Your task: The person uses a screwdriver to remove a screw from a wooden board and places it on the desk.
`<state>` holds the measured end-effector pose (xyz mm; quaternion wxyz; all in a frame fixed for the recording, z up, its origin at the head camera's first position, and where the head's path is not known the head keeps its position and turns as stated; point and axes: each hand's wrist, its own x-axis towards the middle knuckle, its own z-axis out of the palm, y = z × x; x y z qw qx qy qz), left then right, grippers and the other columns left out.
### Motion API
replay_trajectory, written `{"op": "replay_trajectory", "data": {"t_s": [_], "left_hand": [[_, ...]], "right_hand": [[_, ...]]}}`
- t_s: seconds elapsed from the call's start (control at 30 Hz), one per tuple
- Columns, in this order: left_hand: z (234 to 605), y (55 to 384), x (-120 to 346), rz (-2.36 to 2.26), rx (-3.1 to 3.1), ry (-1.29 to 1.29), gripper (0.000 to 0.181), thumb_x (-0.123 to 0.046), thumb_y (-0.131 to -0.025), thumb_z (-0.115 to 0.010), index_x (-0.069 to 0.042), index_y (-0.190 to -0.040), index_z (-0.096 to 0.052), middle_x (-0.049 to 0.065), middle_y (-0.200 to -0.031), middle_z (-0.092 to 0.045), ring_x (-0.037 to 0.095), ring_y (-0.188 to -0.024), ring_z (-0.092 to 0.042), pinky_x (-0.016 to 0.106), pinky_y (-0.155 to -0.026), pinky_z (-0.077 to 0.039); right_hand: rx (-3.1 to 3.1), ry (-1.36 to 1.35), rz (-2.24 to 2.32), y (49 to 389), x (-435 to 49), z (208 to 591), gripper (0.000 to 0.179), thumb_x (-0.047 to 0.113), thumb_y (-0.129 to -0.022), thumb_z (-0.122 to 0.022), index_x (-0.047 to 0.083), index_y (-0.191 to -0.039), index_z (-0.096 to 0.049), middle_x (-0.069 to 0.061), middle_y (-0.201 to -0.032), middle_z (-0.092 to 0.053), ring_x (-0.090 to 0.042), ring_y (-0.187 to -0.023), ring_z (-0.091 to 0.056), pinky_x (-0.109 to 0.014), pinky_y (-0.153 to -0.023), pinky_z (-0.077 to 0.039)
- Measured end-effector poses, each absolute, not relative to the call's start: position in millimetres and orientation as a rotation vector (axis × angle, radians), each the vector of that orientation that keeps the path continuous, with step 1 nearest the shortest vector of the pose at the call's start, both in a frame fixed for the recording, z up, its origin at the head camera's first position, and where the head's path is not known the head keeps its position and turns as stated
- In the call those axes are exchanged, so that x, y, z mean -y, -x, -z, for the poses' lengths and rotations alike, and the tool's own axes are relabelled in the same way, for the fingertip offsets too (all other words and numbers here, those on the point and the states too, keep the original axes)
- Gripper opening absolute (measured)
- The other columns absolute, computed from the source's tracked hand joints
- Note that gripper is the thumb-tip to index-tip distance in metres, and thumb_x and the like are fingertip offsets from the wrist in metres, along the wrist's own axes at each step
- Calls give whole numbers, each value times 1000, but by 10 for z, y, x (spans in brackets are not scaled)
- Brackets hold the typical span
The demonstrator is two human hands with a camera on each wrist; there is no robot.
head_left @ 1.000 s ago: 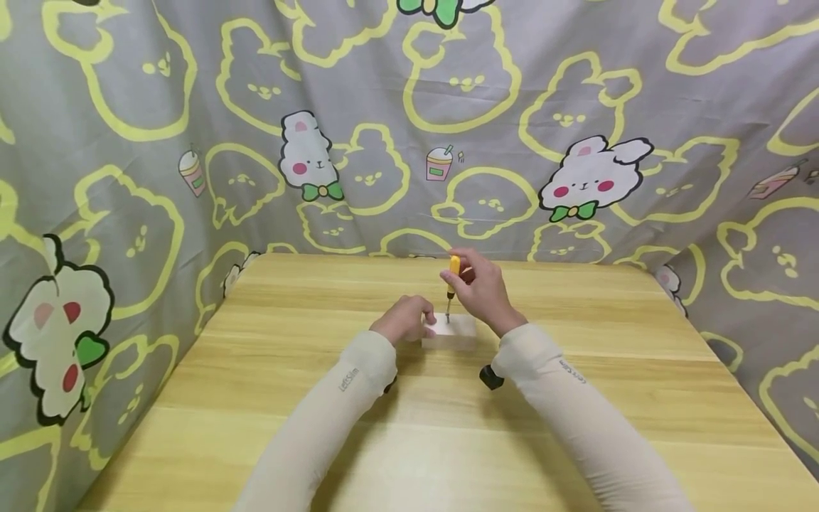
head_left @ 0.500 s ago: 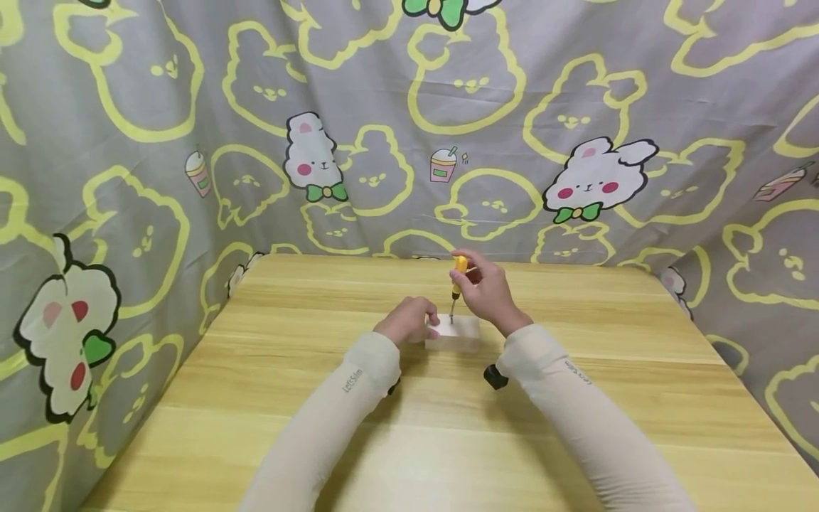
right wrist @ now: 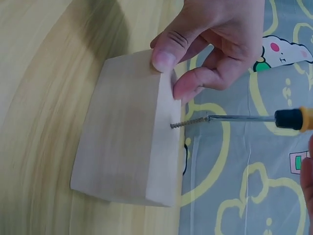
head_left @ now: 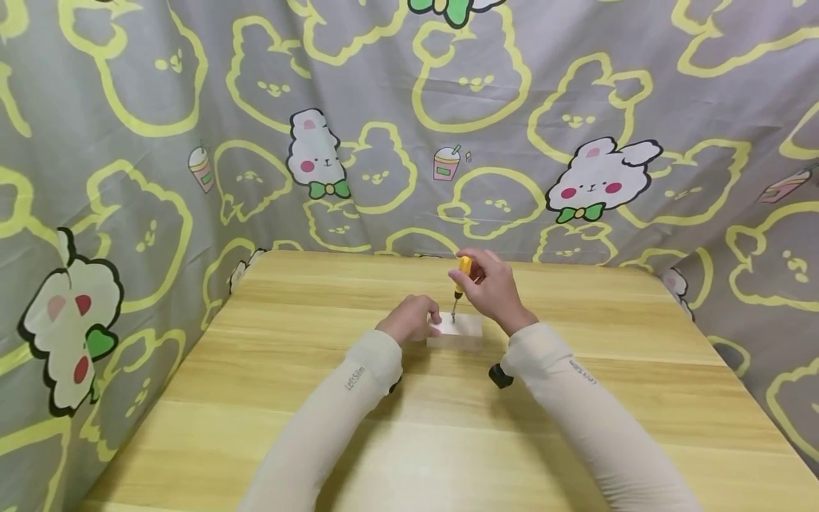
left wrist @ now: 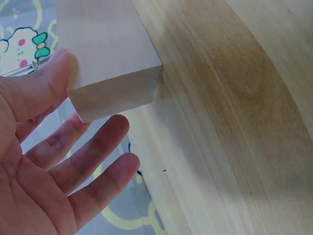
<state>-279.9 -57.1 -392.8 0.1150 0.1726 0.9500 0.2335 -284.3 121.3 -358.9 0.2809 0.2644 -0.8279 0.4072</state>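
Note:
A pale wooden block [head_left: 463,326] stands on the table, its left end pinched between thumb and forefinger of my left hand [head_left: 411,318]; the other fingers spread loosely beside it in the left wrist view. A threaded screw [right wrist: 190,122] juts from the block's upper face, much of its length still outside the wood. My right hand [head_left: 495,286] grips the yellow handle of a screwdriver [right wrist: 242,118] with thumb and fingers, above the block. The screwdriver's tip meets the screw head, shaft and screw roughly in line. Only a sliver of the right hand shows in the right wrist view.
The wood-grain table [head_left: 409,441] spreads around the block. A grey curtain [head_left: 377,78] with yellow cartoon outlines hangs behind the table's far edge and along both sides. A black wrist device [head_left: 501,375] sits under the right cuff.
The screwdriver handle leans slightly further right, with the right hand shifted along with it. The left hand keeps its hold on the block. The head view has turned a little.

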Motion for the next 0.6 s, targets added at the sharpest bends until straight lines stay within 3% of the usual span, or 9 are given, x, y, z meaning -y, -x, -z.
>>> {"op": "replay_trajectory", "data": {"t_s": [0.23,0.6], "left_hand": [[3933,2768,564,-697,-2760,-473,18,-19,-82,-78,-16,-99,-71,5,-123,-64,25,-112,-57,42,-96,-47],[3906,2776,564,-690,-2780,-484,16,-18,-82,-79,-14,-96,-71,5,-119,-66,20,-101,-58,39,-94,-48]], "right_hand": [[2211,-687,-1062,2865,-1229,3587,35,8,-91,-68,3,-125,-63,-9,-75,-56,-20,-64,-55,-34,-58,-48],[2247,-839,-1113,2828,-1234,3534,40,-3,-92,-61,3,-131,-58,-16,-93,-63,-25,-76,-66,-37,-68,-56]]}}
